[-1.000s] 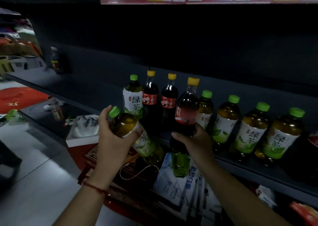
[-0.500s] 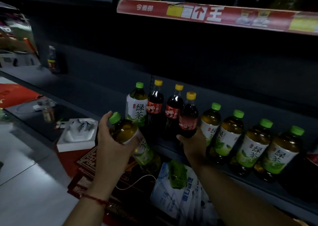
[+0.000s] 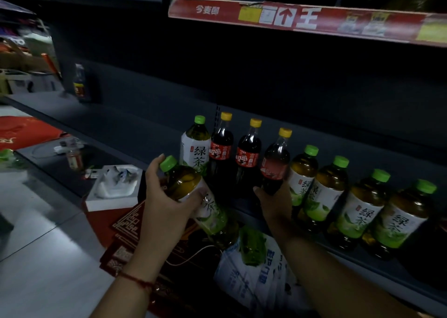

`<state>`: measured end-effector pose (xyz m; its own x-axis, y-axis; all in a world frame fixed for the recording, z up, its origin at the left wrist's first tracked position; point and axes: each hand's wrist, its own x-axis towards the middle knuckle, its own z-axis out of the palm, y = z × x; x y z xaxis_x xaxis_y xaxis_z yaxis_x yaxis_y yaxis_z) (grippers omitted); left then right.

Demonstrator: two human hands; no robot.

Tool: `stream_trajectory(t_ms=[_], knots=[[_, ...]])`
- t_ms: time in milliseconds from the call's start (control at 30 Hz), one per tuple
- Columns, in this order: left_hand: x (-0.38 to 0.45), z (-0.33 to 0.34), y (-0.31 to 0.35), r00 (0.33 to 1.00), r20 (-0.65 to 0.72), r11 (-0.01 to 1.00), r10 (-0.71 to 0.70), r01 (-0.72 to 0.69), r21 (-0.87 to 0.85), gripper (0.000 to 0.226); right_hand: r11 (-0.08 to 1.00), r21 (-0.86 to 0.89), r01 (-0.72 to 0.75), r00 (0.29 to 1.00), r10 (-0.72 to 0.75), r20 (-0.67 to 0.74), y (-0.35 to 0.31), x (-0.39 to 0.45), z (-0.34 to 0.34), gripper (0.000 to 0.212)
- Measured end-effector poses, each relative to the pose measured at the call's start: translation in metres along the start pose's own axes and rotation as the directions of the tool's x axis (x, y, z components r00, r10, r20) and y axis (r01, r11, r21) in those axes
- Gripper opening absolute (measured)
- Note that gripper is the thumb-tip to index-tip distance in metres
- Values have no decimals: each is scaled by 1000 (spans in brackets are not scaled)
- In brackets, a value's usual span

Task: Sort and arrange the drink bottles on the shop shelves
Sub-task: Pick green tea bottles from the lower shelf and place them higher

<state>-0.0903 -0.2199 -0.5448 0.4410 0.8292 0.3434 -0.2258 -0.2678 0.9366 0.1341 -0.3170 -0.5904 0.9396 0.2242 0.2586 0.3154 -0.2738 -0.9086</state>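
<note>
My left hand (image 3: pixel 167 204) grips a green tea bottle (image 3: pixel 193 191) with a green cap, tilted in front of the dark shelf (image 3: pixel 135 129). My right hand (image 3: pixel 275 201) holds the lower body of a cola bottle (image 3: pixel 275 162) with a yellow cap, standing at the shelf's front edge. Two more cola bottles (image 3: pixel 248 153) and one upright green tea bottle (image 3: pixel 196 145) stand behind it to the left. To the right, several green tea bottles (image 3: pixel 362 206) line the shelf front.
An upper shelf with a red price strip (image 3: pixel 290 20) hangs overhead. A lone dark bottle (image 3: pixel 79 83) stands far left on the shelf. Below lie a white box (image 3: pixel 113 187), red cartons (image 3: pixel 125 223), a blue-white bag (image 3: pixel 256 269) and a grey floor (image 3: pixel 36 245).
My right hand carried the cola bottle back onto the shelf, beside the other two colas. The view tilted upward. My left hand kept the green tea bottle in about the same place.
</note>
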Motion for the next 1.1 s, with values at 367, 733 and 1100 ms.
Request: stream_trajectory(t_ms=[367, 733, 1100], knots=[[-10, 6, 52, 993, 108, 990, -45, 59, -127, 80, 964, -88, 253, 630, -95, 771, -92, -100, -110, 85], [56, 25, 217, 916, 238, 943, 324, -293, -156, 96, 853, 128, 505, 695, -491, 526, -224, -58, -149, 57], [153, 21, 341, 678, 452, 460, 580, -730, 505, 88, 812, 229, 537, 751, -584, 307, -325, 5, -125, 45]])
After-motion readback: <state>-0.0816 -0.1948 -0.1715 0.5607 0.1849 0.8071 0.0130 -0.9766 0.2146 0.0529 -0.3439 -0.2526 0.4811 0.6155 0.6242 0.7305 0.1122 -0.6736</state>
